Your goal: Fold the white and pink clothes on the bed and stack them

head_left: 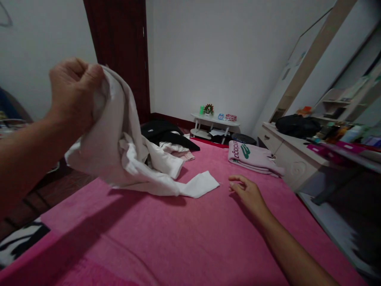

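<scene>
My left hand (73, 87) is closed in a fist on a white garment (116, 155), raised above the left side of the bed. The cloth hangs in folds, and one long white sleeve or leg trails right across the pink bedcover (190, 238). Near the end of that trailing piece, my right hand (245, 192) hovers with its fingers loosely bent and apart, touching nothing that I can see. Farther right lies a folded light pink garment (253, 157) with dark lettering and a green mark. Part of the white garment's far side is hidden by its own folds.
Behind the white garment lie black clothing (162, 131) and a crumpled pale garment (178, 150). A small white table (216, 120) with a plant stands by the wall. On the right is a dresser (285, 147) carrying a black bag (297, 126) and several bottles.
</scene>
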Action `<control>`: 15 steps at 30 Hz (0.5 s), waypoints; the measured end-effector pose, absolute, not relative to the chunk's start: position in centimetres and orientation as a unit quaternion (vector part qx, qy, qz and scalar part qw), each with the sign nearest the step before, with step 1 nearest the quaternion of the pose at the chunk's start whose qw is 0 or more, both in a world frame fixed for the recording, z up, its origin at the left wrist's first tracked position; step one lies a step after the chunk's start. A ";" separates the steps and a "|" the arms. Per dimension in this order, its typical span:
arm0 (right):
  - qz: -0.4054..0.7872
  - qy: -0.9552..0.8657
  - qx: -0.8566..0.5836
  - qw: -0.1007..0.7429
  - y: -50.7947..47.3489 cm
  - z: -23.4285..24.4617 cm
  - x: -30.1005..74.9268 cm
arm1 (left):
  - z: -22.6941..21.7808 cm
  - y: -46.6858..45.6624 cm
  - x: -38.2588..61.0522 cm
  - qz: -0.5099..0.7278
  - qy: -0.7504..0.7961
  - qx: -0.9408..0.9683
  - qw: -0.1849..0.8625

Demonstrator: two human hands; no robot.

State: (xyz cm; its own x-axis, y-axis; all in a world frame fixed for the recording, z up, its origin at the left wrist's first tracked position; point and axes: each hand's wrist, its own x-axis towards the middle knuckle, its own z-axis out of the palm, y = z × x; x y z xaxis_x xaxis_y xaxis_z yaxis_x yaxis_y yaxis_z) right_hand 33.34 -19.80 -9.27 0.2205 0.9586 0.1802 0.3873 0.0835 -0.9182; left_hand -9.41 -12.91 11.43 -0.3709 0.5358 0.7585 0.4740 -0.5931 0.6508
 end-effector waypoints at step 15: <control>0.149 -0.711 -0.581 0.367 -17.4 -12.9 29.9 | -6.1 -13.1 -12.3 0.139 0.425 0.892 -0.067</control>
